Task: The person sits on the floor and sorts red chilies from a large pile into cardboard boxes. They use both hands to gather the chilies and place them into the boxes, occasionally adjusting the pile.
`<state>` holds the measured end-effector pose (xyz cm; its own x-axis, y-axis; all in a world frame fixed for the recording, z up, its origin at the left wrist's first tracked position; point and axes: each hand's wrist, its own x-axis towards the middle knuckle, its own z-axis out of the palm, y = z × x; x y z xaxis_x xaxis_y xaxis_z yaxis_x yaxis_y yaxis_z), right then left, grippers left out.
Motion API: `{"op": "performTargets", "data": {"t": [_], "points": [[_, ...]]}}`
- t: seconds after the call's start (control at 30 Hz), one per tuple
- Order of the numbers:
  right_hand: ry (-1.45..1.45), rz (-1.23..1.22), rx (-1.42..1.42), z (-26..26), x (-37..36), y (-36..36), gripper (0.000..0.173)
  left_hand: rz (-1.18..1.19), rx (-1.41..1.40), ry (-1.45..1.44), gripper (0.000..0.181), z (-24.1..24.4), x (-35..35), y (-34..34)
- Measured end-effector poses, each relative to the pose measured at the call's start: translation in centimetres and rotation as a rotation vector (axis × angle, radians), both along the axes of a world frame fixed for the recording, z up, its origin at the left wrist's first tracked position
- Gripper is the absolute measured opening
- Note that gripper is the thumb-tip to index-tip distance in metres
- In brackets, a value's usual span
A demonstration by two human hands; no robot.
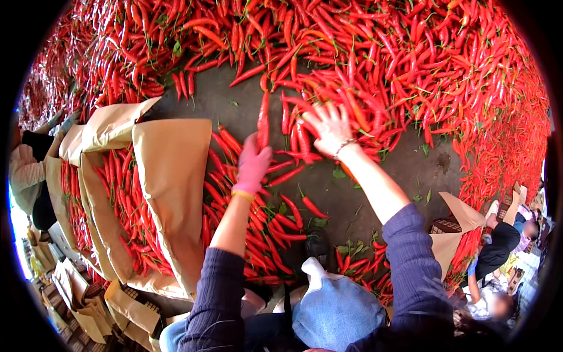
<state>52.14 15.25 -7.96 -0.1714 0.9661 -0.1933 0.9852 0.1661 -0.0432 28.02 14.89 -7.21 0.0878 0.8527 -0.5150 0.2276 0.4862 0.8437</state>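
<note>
My left hand [254,165], in a pink glove with a yellow cuff, grips a long red chili pepper [263,119] that points away from me. My right hand [330,130], bare with a dark bracelet at the wrist, reaches over the near edge of a big heap of red chilies [378,83]. Its fingers are spread and touch peppers; whether they grip one I cannot tell. Loose chilies [255,237] lie under and beside my left forearm. To the left, a paper-lined crate [173,176] holds many chilies, laid mostly lengthwise.
More chilies cover the floor far off and to the right. Folded brown paper [132,308] and patterned crates lie at lower left. A co-worker [28,171] sits at the left rim; others [488,264] sit at the right beside another paper-lined container [446,251]. My shoe [317,246] rests on the dark floor.
</note>
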Motion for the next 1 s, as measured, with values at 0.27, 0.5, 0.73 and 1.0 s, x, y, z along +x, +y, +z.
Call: {"op": "performTargets", "data": {"t": [0.27, 0.5, 0.73, 1.0], "points": [[0.404, -0.225, 0.228, 1.6, -1.8, 1.1, 0.056, -0.094, 0.291, 0.76, 0.05, 0.7, -13.9, -9.7], [0.245, -0.42, -0.17, -2.6, -7.1, 4.5, 0.038, -0.442, 0.05, 0.913, 0.067, 6.6, -16.7, -12.1], [-0.06, 0.05, -0.097, -3.1, -5.0, 3.6, 0.02, -0.113, 0.644, 0.823, 0.034, 2.9, -9.9, 1.1], [0.516, 0.02, 0.031, 0.5, -10.3, 3.6, 0.024, 0.305, 0.0, 0.038, 0.024, 0.7, -15.1, -2.0]]}}
